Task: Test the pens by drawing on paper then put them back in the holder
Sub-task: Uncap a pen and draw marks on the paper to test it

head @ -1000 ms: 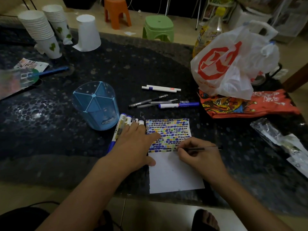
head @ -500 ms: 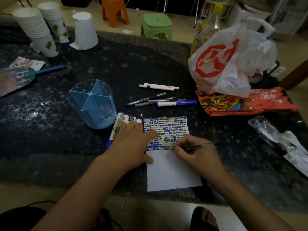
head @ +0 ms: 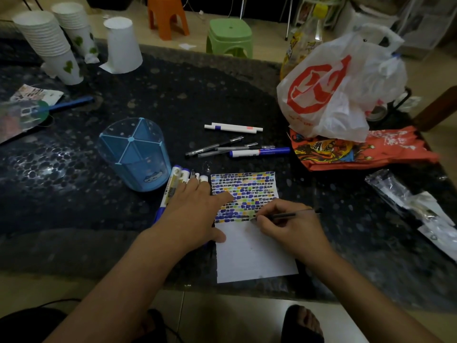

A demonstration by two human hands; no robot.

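I pin the paper flat with my left hand, fingers straight, so it won't slide; right hand pinches a thin pen, tip marking.

**Clutter around your dark speckled table**

At the far left corner of your table you have two stacks of paper cups, with a single upturned white cup just beside them. Along the left edge lies a hand fan with a blue handle. Toward the far right corner sits a white plastic bag with a red logo, a bottle behind it and a red printed packet in front. Crinkled clear wrapping lies by the right edge. Beyond the far edge stand an orange stool and a green stool.
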